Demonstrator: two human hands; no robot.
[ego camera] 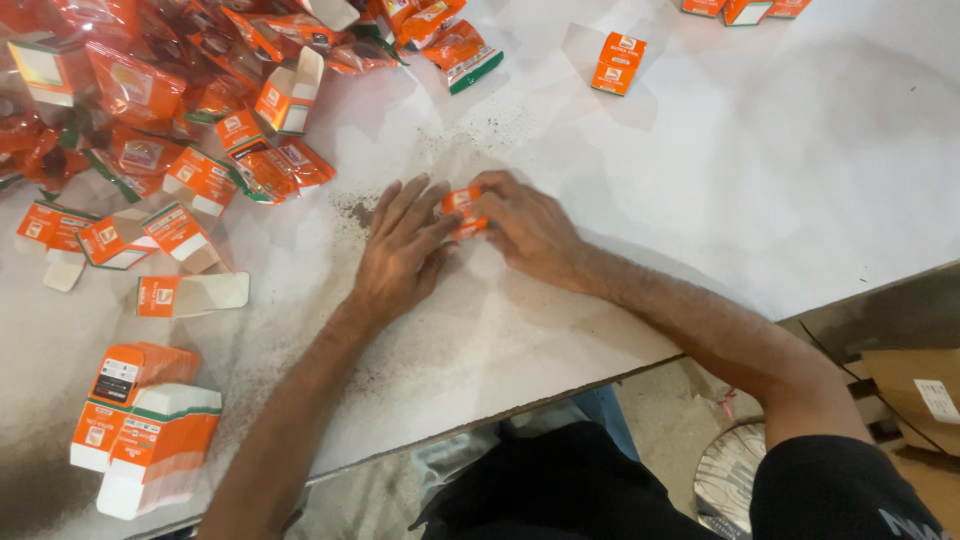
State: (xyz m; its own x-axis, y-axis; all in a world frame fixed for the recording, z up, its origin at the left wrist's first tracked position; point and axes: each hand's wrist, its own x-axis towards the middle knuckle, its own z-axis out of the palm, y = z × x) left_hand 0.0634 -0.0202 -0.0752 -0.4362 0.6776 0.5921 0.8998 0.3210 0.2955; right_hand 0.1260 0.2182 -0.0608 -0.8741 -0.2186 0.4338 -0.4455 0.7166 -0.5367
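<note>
Both hands meet mid-worktop on one small orange carton point(463, 212): the left hand point(402, 250) lies mostly flat with fingertips pressed against the carton's near side, and the right hand point(527, 228) curls over its far side, so each grip is closed on the same little box and most of it is hidden under fingers. The white worktop point(780, 170) has loads of free room to the person's right, pretty much bare out to the front edge, which runs diagonally under both forearms. There's a dusting of dark crumbs point(470, 135) just beyond the hands. The left side is way more crowded: a heap of orange foil pouches point(140, 90) mixed with half-folded cartons fills the far left corner, a flat unfolded carton blank point(193, 294) sits well apart from the left wrist, and two stacks of flat carton blanks point(145, 430) sit near the front left edge. One lone closed carton point(618, 63) rests far off past the right hand, with a few more at the top edge.
</note>
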